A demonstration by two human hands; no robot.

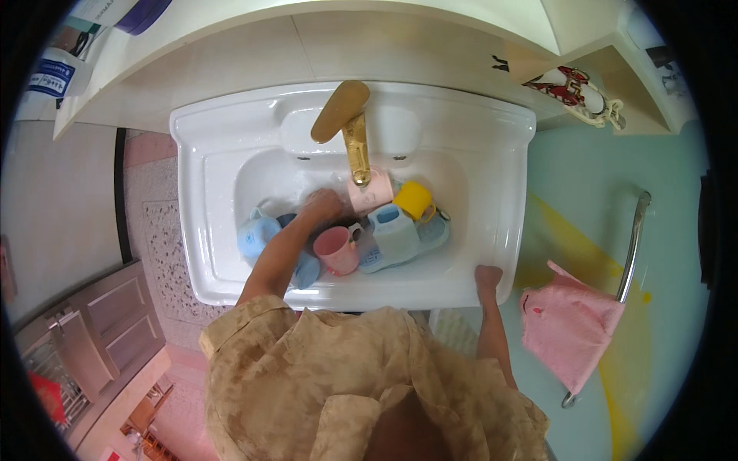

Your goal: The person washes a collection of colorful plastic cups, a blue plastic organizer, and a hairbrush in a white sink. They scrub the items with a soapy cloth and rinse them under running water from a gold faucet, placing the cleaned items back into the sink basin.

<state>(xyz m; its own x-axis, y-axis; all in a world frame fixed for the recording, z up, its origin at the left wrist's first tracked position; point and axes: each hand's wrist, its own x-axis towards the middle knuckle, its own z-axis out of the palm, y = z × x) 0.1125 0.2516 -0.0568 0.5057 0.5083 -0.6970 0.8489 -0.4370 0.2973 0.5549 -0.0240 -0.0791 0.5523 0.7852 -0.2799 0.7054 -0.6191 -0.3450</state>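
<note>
Inside the white washbasin, my left hand reaches down below the gold faucet. Its fingers are bent and partly hidden, so I cannot tell whether they hold anything. Just right of it stands a pale pink cup. A darker pink mug is tilted below the hand, its open mouth showing. My right hand rests as a fist on the basin's front right part. Between the hands lie a light blue plastic bottle with a handle and a yellow cup.
Blue plastic items lie left, partly behind my left forearm. A wooden-fronted shelf edge overhangs the back. At right, a pink towel hangs on a metal bar. A corner shelf juts out at upper right.
</note>
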